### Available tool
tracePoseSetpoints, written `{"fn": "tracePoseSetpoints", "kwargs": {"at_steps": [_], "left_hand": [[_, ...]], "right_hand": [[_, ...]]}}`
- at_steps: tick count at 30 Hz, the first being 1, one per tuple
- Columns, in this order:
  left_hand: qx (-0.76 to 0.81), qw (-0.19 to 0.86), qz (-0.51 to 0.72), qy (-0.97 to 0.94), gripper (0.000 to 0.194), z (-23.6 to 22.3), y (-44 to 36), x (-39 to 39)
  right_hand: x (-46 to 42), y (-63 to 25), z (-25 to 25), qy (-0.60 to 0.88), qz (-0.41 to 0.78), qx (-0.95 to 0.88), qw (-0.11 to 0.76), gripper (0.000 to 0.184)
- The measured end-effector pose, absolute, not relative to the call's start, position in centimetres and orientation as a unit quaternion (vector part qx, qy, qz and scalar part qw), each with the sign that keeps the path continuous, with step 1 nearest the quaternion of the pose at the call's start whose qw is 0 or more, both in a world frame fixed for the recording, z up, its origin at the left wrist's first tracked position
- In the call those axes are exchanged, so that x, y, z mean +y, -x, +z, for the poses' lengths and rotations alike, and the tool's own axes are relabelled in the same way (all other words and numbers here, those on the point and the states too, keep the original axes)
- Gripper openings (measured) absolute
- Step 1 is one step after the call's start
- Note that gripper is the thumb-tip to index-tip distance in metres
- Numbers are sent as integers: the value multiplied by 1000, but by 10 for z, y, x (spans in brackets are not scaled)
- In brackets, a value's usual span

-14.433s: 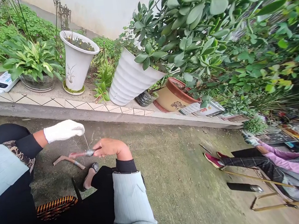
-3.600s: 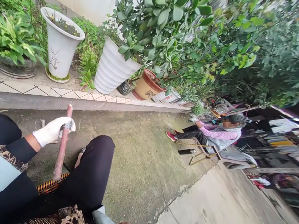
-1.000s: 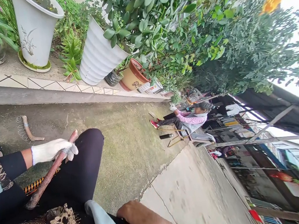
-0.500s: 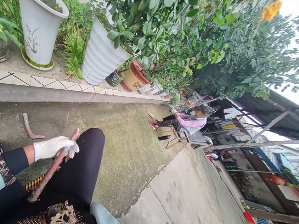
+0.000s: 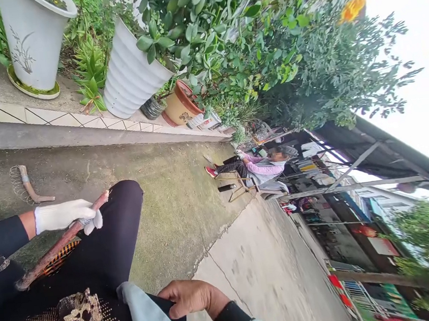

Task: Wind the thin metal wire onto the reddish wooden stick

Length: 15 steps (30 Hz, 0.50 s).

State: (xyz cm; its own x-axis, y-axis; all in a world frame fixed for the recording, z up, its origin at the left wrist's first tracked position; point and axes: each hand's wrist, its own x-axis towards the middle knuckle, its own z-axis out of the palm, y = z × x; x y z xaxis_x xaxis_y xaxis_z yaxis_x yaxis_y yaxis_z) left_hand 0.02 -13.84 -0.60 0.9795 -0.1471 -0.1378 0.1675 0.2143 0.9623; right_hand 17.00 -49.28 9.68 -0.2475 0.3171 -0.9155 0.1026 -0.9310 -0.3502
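Observation:
My left hand (image 5: 64, 217), in a white glove, is closed round the upper part of a reddish-brown wooden stick (image 5: 51, 249) that slants across my black-trousered knee (image 5: 122, 211), its lower end near my lap. My right hand (image 5: 192, 298), bare, lies at the bottom of the view on the edge of my pale blue jacket (image 5: 150, 320), fingers curled against the cloth; nothing shows in it. A second bent stick with thin wire looped round it (image 5: 29, 182) lies on the concrete left of my glove.
A tiled kerb (image 5: 61, 128) carries a tall white pot (image 5: 31, 42), a ribbed white pot (image 5: 129, 77) and a brown pot (image 5: 180, 110) with plants. Another person in a pink top (image 5: 257, 169) sits farther along the pavement beside a dark cylinder (image 5: 227, 187).
My right hand has come back into view at the bottom and rests on the jacket. The stick's top has dipped lower under my glove. The view has swung slightly.

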Motion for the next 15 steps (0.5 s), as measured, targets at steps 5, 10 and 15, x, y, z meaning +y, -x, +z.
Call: {"fn": "tracePoseSetpoints", "kwargs": {"at_steps": [5, 10, 15], "left_hand": [[1, 821, -128, -557, 33, -11, 0, -138], [15, 811, -125, -571, 30, -7, -3, -139], [16, 809, -130, -573, 30, -10, -3, -140]], "right_hand": [[-493, -141, 89, 549, 801, 0, 239, 63], [-484, -104, 92, 575, 765, 80, 278, 53], [-469, -89, 77, 577, 750, 83, 312, 52]]}}
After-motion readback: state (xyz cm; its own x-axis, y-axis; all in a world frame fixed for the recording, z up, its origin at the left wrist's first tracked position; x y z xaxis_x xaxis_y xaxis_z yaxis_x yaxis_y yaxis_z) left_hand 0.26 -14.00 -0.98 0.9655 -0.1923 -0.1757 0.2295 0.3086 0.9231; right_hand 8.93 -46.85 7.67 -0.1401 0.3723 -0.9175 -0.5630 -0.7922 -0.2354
